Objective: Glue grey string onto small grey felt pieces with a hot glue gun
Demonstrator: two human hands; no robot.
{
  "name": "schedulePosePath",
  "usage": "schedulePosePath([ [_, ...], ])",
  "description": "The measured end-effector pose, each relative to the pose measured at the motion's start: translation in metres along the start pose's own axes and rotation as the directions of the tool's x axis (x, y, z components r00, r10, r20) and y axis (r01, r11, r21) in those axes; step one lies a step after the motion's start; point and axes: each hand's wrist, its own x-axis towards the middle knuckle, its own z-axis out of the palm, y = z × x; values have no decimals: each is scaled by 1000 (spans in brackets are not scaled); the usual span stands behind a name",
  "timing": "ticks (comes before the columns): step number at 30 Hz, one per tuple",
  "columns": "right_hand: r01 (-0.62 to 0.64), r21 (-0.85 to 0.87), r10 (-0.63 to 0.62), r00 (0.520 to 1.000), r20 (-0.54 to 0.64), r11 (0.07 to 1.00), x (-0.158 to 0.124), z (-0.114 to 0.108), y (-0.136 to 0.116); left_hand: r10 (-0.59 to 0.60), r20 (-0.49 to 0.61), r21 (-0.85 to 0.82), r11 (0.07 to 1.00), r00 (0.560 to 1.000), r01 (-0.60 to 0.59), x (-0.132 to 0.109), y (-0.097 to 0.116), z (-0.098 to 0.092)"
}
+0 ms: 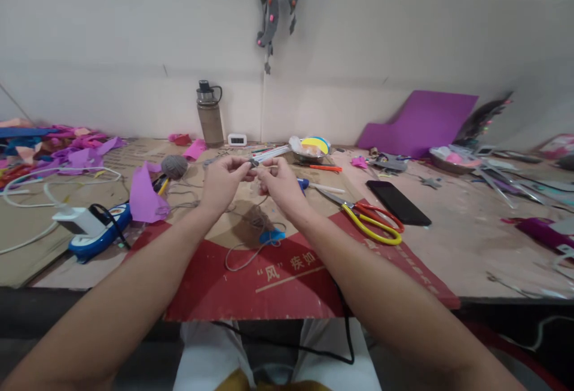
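Note:
Over the middle of the table, my left hand pinches a small dark grey piece, too small to make out fully. Close beside it, my right hand has its fingertips pressed together on what looks like a thin strand of grey yarn. Below both hands lies a loose tangle of grey yarn, with one loop reaching over a blue scrap. A ball of grey yarn rests to the left of my left hand, its strands trailing towards the hands.
Scissors with red and yellow handles and a black phone lie to the right. A blue power strip with a white plug and cables is at left. A bottle stands near the wall, with felt scraps around.

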Motion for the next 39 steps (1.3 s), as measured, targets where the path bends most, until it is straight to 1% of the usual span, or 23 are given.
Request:
schedulePosePath([
  [2,115,-145,-121,992,-33,983,1,-5,1,-51,29,-89,995,998,54,3,-6,1],
  [4,203,-243,-215,976,-24,949,1,-9,-1,-73,52,-146,986,996,80,5,-9,2],
  [6,254,-307,-269,963,-4,917,0,-11,-3,-79,65,-174,981,995,89,4,-9,3],
  [8,275,-357,-292,956,5,893,-1,-12,-5,-82,78,-177,980,994,95,2,-6,3],
  [12,275,-384,-293,956,11,881,-3,-14,-8,-67,120,-119,989,990,82,-2,-1,3],
  [15,274,-393,-295,955,6,878,-4,-14,-9,-43,129,-77,996,991,53,-3,-2,3],
  [20,281,-398,-308,951,-2,873,-5,-13,-7,-23,113,-26,999,993,26,0,-6,1],
  [27,255,-398,-282,959,-9,881,-7,-10,-6,-33,68,-48,998,997,36,4,-12,1],
  [32,264,-430,-299,954,-15,864,-9,-8,-7,-6,56,-20,1000,998,8,7,-14,1],
  [34,246,-411,-281,959,-28,878,-9,-7,-7,-8,55,-23,1000,998,9,6,-13,2],
  [39,171,-290,-198,978,-69,942,-5,-6,-5,-9,47,-45,999,999,11,3,-9,3],
])
